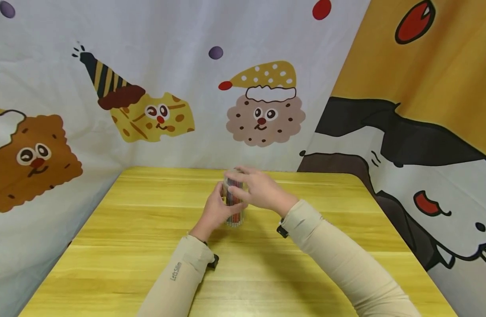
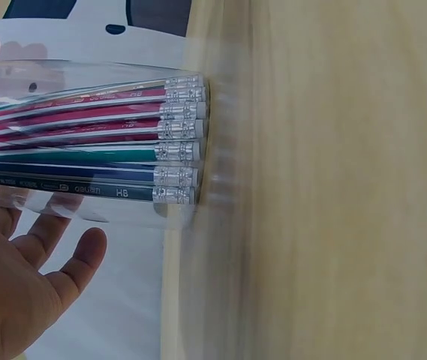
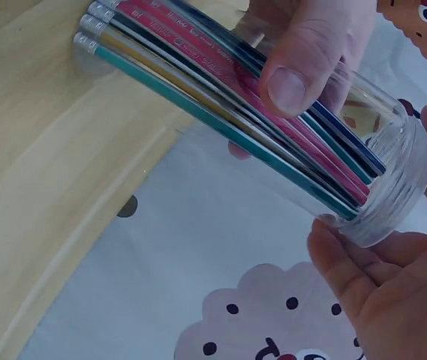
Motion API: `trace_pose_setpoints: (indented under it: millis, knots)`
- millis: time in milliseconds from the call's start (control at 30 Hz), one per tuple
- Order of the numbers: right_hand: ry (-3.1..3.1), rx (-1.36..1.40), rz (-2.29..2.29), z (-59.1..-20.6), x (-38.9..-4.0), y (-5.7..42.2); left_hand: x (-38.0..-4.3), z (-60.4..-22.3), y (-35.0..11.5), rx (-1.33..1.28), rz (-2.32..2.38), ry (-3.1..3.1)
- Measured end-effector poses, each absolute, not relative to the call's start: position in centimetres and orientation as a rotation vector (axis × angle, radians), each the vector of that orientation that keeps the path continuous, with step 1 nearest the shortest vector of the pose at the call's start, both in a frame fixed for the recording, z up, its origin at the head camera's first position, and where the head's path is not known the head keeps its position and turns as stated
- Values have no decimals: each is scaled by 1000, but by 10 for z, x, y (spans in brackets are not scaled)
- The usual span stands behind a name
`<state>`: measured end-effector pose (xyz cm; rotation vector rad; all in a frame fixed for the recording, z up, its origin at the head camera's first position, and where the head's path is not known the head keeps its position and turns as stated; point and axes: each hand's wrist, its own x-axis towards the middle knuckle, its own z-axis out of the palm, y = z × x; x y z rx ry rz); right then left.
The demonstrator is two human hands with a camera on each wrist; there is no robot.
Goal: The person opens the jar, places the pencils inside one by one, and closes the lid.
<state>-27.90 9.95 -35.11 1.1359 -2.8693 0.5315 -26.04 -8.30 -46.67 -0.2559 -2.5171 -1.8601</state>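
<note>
A clear cylindrical jar (image 1: 234,222) stands upright on the table, full of pencils (image 2: 123,154) in red, green, blue and other colours, with their eraser ends at the bottom. My left hand (image 1: 214,210) grips the jar's side, its thumb (image 3: 287,88) lying across the wall in the right wrist view. Up at the top, my right hand (image 1: 262,188) holds the clear lid (image 3: 407,184) between thumb and fingers. The lid sits on the jar's mouth; whether it is screwed tight cannot be told.
The yellow wood-grain table (image 1: 148,246) extends around the jar on every side. Beyond its back edge hangs a white curtain (image 1: 179,26) printed with cartoon biscuits and cheese. Another printed part of the curtain (image 1: 457,110) closes off the right side.
</note>
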Motion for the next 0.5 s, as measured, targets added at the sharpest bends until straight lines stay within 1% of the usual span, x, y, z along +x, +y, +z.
trace_pose_setpoints:
  millis: [233, 367, 500]
  knots:
    - [-2843, 1191, 457, -358, -278, 99, -262, -469, -83, -263, -1868, -2512]
    - [-2746, 1204, 400, -377, -278, 102, -261, -470, -84, -294, -1863, -2490]
    - [-2652, 1161, 357, -393, -278, 102, -260, -470, -85, -329, -1846, -2487]
